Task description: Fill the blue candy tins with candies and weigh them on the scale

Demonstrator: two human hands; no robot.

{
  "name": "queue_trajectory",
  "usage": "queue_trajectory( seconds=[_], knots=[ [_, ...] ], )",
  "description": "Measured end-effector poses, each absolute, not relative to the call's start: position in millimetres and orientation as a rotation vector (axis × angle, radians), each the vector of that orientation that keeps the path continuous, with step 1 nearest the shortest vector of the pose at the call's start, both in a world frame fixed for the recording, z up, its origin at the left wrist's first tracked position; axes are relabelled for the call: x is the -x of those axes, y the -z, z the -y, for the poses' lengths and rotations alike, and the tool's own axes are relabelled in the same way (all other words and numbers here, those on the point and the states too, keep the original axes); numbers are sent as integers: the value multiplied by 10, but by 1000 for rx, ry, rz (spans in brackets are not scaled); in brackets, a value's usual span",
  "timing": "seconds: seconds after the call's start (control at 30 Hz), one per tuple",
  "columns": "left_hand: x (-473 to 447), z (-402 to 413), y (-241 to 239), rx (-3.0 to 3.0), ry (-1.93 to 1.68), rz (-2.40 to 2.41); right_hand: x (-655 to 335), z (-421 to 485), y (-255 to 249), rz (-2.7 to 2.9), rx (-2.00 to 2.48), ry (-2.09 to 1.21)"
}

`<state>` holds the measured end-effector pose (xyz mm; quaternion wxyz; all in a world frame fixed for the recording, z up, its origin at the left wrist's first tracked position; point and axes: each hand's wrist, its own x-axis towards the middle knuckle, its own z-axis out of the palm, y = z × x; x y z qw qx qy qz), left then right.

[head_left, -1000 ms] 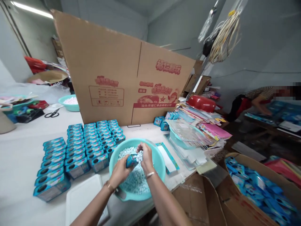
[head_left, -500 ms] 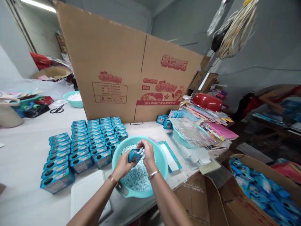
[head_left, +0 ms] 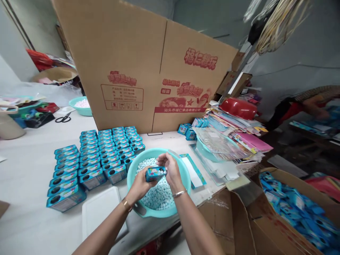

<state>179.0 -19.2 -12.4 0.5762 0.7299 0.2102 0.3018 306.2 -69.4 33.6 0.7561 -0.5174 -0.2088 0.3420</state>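
My left hand is wrapped round a small blue printed box with a dark round window. The box lies on its side above a teal basin. Pale blue candies fill much of the basin. Curled at the right end of the box is my right hand, with a few pale candies showing between its fingers and the box. Its palm is partly hidden. Left of the basin, several rows of similar blue boxes stand on the white table.
A large cardboard carton rises behind the boxes. A white lid lies in front. To the right are a flat blue-edged card, a stack of papers with a red basin, and a carton of blue packs. Another person's arm shows far right.
The box in my left hand has turned so its printed, windowed side faces up. My right hand has shifted slightly right, its fingers less bunched. The view has moved a little.
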Motion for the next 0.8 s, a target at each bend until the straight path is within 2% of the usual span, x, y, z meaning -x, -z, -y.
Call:
queue_trajectory(
  seconds=[0.27, 0.37, 0.47, 0.6, 0.7, 0.8],
  knots=[
    [-1725, 287, 73, -1507, -601, -436, -3085, 862, -264, 455, 1146, -752],
    [-1627, 308, 22, -1383, -584, -485, -3135, 1025, -323, 406, 1159, -649],
    [-1599, 374, 7, -1298, -593, -489, -2984, 1136, -377, 516, 1262, -501],
    [-1571, 484, 7, -1262, -563, -405, -2719, 1159, -330, 623, 1344, -520],
    [-1388, 470, -40, -1291, -584, -321, -2842, 1194, -207, 562, 1373, -490],
    [-1059, 369, -95, -1322, -628, -305, -3169, 1228, -72, 795, 1617, -493]
  ],
)
